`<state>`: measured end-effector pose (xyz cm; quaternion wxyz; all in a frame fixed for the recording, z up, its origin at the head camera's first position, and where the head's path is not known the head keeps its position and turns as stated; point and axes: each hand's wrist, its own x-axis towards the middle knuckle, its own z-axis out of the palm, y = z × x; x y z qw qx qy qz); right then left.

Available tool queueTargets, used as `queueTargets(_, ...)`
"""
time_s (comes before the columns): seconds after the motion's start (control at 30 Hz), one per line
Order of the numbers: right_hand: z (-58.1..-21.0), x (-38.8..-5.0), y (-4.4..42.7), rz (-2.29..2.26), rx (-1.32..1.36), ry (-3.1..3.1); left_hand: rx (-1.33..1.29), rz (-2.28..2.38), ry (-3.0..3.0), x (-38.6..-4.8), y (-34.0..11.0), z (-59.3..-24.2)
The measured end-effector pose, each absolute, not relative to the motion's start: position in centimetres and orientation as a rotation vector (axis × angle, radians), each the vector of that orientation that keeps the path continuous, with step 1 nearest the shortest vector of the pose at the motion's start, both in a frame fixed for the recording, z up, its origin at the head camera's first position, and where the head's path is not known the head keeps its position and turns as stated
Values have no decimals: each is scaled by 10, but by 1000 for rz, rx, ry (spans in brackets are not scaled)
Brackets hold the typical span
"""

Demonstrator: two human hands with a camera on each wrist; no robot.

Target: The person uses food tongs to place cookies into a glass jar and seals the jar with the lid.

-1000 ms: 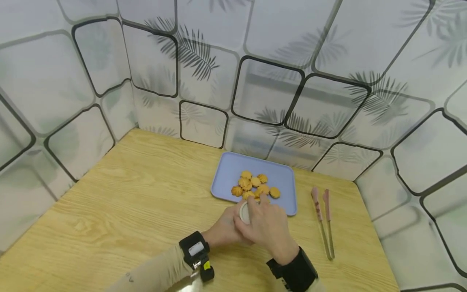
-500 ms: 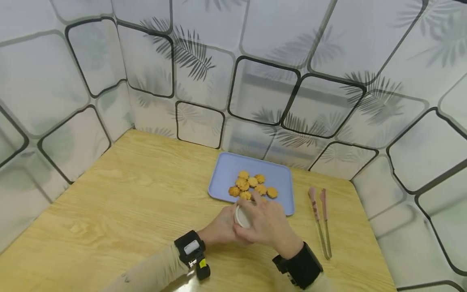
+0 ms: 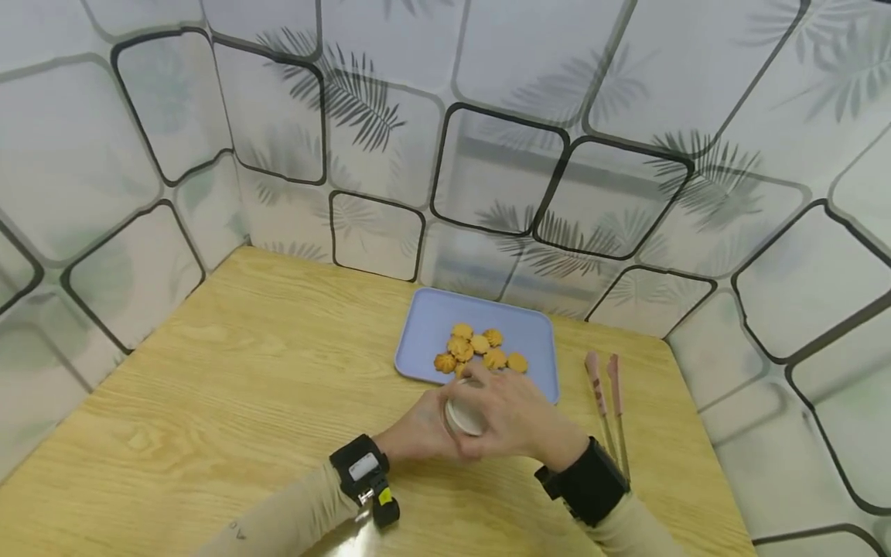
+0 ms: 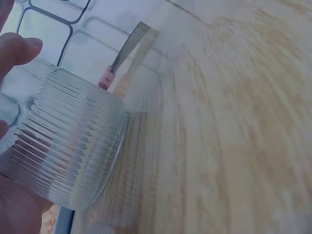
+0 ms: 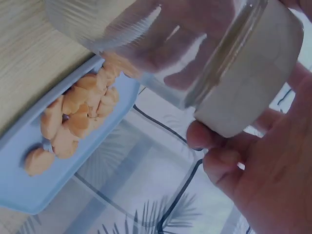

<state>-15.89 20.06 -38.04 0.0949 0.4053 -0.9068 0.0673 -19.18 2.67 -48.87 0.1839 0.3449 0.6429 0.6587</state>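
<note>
A clear ribbed glass jar point(image 4: 73, 136) is in my left hand point(image 3: 421, 429), its base at or just above the wooden table. Its pale, off-white lid point(image 5: 253, 73) sits on the mouth, and the fingers and thumb of my right hand point(image 3: 513, 414) grip it round the edge. From above, the lid's top shows between both hands, while the glass is hidden there. Just beyond the hands lies a blue tray point(image 3: 426, 329) bearing several golden cookies point(image 3: 461, 348); my right hand covers part of its near edge.
Tongs point(image 3: 595, 379) with pink ends and metal arms lie right of the tray, partly behind my right wrist. A patterned curtain point(image 3: 376, 232) encloses the table point(image 3: 278, 363) at the back and sides.
My right hand has turned about the lid, its wrist swinging out to the right. The left hand stays round the jar. The head view has shifted slightly.
</note>
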Motion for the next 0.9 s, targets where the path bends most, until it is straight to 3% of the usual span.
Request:
queueTargets(0.57, -364, -157, 200, 156, 1478, -2771, 1097, 1596, 2115, -195, 19, -487)
queueTargets(0.9, -364, -158, 202, 88, 1572, -2669, 1074, 1706, 1923, -198, 18, -488)
